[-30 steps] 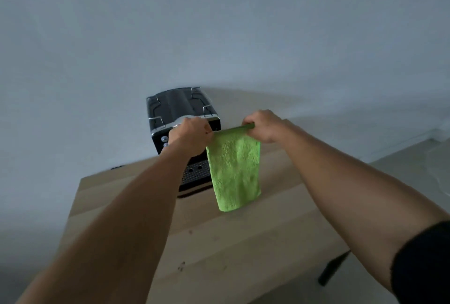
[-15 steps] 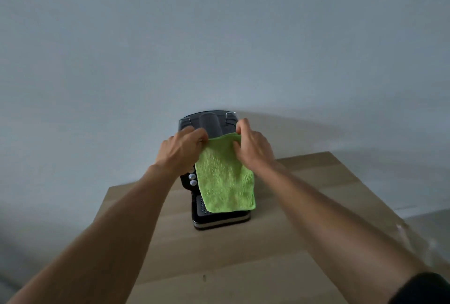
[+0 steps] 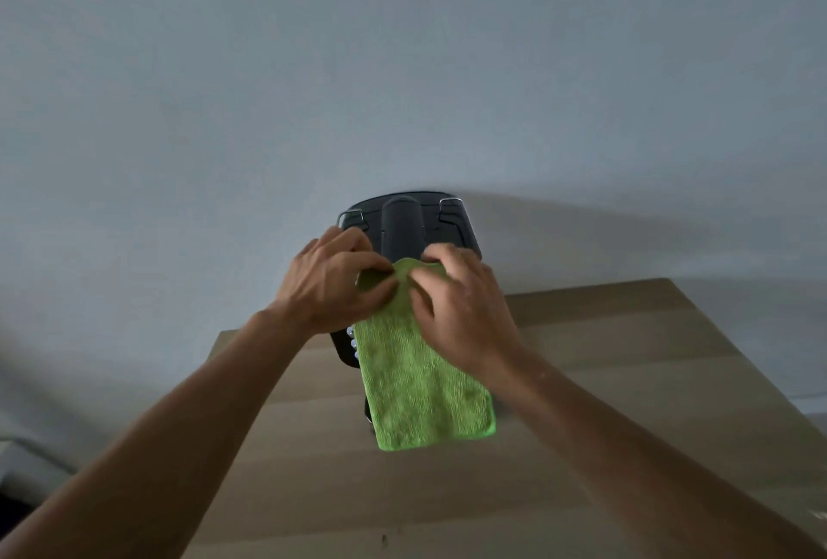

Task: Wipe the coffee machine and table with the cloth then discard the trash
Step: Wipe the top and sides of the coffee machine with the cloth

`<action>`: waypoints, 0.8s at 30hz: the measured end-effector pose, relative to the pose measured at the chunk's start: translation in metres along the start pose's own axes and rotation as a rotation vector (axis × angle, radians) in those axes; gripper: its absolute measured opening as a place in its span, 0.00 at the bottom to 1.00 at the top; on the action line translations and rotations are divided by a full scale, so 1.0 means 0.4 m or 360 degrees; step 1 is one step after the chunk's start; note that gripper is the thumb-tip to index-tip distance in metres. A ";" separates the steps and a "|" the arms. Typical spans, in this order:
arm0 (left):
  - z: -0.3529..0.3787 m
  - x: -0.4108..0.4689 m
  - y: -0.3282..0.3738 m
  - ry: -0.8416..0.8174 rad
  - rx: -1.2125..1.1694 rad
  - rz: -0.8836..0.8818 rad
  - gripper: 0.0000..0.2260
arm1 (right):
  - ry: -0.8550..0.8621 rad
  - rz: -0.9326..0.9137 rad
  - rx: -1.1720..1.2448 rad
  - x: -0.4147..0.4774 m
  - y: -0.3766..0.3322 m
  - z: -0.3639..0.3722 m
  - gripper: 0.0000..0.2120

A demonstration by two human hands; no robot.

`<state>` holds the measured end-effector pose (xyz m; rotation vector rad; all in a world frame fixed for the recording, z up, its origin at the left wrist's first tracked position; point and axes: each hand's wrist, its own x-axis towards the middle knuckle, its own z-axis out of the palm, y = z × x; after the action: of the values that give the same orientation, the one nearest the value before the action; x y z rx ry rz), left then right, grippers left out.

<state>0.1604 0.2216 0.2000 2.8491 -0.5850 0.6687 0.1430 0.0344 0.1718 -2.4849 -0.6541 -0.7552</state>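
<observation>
Plain grey-white wall (image 3: 402, 66) behind, light wood table (image 3: 649, 379) butted against it. Black coffee machine (image 3: 402, 225) sits at the far edge by the wall, top w/ wire rails showing. Green microfibre cloth (image 3: 425, 388) is draped down the machine's front and hides most of it. Can't tell if its lower edge touches the table.

Left hand (image 3: 333, 281) pinches the top-left corner, thumb + fingers curled round the fabric. Right hand (image 3: 461, 312) grips the top edge beside it, fingers curled into the cloth.

Cloth = light, soft, floppy, grippy nap, looks folded double. Best hold imo: bunch it under the palm for wiping, corners only for spreading. Machine prob heavy enough to stay put, but go easy round the small buttons (image 3: 353, 341) on the left front. Table wipe + trash not yet done, no trash in view.
</observation>
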 end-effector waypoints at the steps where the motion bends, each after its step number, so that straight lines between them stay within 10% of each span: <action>1: 0.001 0.002 -0.010 -0.0018 -0.0051 -0.0009 0.21 | -0.0076 -0.0022 0.0078 -0.009 -0.020 0.007 0.12; 24: 0.029 0.049 -0.241 -0.0796 -0.0567 -0.0215 0.60 | -0.1131 0.0251 -0.0272 0.098 -0.070 0.025 0.26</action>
<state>0.2202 0.3000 0.1929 2.6696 -0.5043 -0.1701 0.1601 0.0736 0.1959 -2.9165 -0.6247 0.1670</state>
